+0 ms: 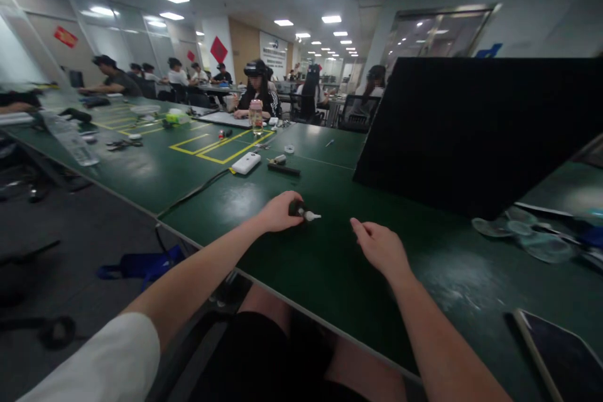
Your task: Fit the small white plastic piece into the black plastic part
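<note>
My left hand (282,211) is closed around a small dark bottle with a white pointed nozzle (311,216). The bottle lies tilted just over the green tabletop, its tip pointing right toward my other hand. Most of its body is hidden behind my fingers. Apart from it, to the right, my right hand (379,245) hovers near the table with fingers curled and the thumb pressed against them. Whatever may be inside that pinch is hidden or too small to see.
Beyond my left hand are a white power bank (246,163) with a cable, a dark bar (283,169) and a tape roll (289,149). A large black panel (471,132) stands at right. A phone (560,358) lies nearby. People sit at the far tables.
</note>
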### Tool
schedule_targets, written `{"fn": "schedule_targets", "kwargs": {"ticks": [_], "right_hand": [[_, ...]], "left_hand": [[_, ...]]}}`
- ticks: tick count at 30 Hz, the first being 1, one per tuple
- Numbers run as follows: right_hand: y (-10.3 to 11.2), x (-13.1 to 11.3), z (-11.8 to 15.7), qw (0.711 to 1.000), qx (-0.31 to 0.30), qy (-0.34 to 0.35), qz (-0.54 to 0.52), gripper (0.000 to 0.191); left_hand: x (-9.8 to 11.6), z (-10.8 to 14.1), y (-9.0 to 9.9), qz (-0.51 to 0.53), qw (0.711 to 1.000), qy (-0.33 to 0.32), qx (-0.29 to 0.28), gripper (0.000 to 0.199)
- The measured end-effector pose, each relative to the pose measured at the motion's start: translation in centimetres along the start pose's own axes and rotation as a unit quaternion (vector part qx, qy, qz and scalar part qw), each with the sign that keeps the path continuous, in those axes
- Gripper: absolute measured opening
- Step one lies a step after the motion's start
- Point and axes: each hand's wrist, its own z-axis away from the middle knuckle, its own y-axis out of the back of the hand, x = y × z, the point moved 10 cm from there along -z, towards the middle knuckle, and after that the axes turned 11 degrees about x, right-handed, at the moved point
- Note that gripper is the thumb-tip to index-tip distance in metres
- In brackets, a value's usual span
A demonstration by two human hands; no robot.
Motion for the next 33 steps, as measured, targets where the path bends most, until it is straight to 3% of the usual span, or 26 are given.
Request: {"fn": "schedule_targets", "kwargs": {"ticks": [3,6,9,12,15,18,20,22,25,27,30,33], "right_hand": [[-0.8,0.8,-0.6,1.0,-0.015,-0.003,-0.006,0.058],[-1.1,1.1,-0.8,1.0,-0.02,-0.007,-0.01,0.055],[-1.1,1.1,-0.8,0.999,-0.026,-0.013,-0.013,0.054],[-0.7,1.3,-0.8,0.999,-0.024,-0.019,-0.017,0.054],[-0.4,1.5,-0.7,0.999,-0.023,-0.024,-0.018,0.053],[-0.4,1.3,-0.6,0.999,-0.023,-0.021,-0.027,0.053],[-0.5,1.2,-0.6,0.999,-0.025,-0.021,-0.029,0.052],[-0.7,1.2,-0.6,0.999,-0.029,-0.021,-0.026,0.051],[-1.0,0.9,-0.7,0.999,-0.042,-0.006,-0.022,0.054],[-1.0,0.5,-0.5,0.998,-0.049,0.014,-0.024,0.057],[-1.3,-1.0,0.5,0.995,-0.076,0.064,-0.031,0.058],[-1.9,-2.8,1.9,0.987,-0.11,0.114,-0.023,0.058]], "left_hand": [[-4.8,1.4,5.1,-0.053,0.995,0.076,0.047,0.052],[-6.5,2.4,8.6,-0.139,0.988,0.065,0.037,0.05],[-5.1,2.9,9.8,-0.231,0.972,-0.035,-0.001,0.052],[-3.6,3.6,9.4,-0.283,0.949,-0.131,-0.048,0.055],[-4.3,4.3,9.9,-0.293,0.943,-0.146,-0.056,0.057],[-7.5,4.2,12.7,-0.28,0.957,-0.062,0.049,0.053],[-10.6,4.1,14.7,-0.231,0.962,0.04,0.14,0.049],[-13.7,4.1,15.5,-0.132,0.956,0.152,0.213,0.049],[-16.4,3.4,13.4,0.06,0.922,0.277,0.263,0.05],[-16.3,2.3,10.8,0.145,0.904,0.311,0.255,0.049],[-13.8,0.4,6.0,0.204,0.908,0.309,0.196,0.048],[-9.5,-0.8,0.4,0.248,0.919,0.283,0.12,0.048]]}}
